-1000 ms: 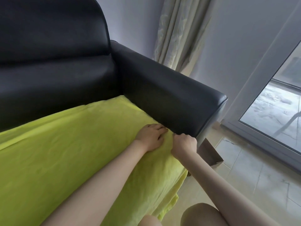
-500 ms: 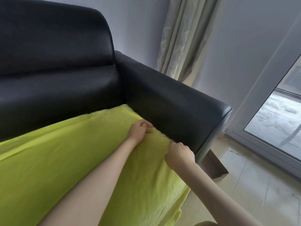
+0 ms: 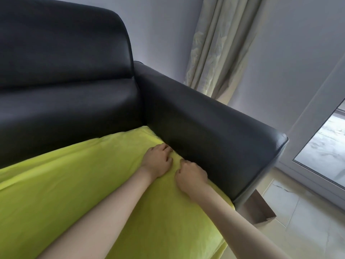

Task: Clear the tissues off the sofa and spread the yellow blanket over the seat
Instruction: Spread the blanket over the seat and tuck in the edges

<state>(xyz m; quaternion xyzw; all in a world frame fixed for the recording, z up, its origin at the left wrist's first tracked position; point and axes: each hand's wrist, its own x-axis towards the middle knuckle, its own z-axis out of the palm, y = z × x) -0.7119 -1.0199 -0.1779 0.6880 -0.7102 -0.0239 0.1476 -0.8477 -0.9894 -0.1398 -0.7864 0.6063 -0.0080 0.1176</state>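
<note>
The yellow blanket [image 3: 74,184] lies spread over the seat of the black leather sofa [image 3: 65,101], reaching the back corner and hanging over the front edge. Both my hands are at its right edge, against the armrest [image 3: 214,139]. My left hand [image 3: 156,160] has its fingers bent down onto the blanket's edge at the gap beside the armrest. My right hand [image 3: 192,174], just in front of it, is curled and pinches the same edge; a small fold stands between the two hands. No tissues are in view.
A brown cardboard box [image 3: 259,208] sits on the tiled floor [image 3: 308,221] just past the armrest. A pale curtain [image 3: 218,47] hangs behind it, and a glass door [image 3: 328,148] is at the right.
Both hands have moved back along the blanket's right edge toward the sofa's back corner. The left hand has gone from flat to bent fingers, and the view has tilted upward.
</note>
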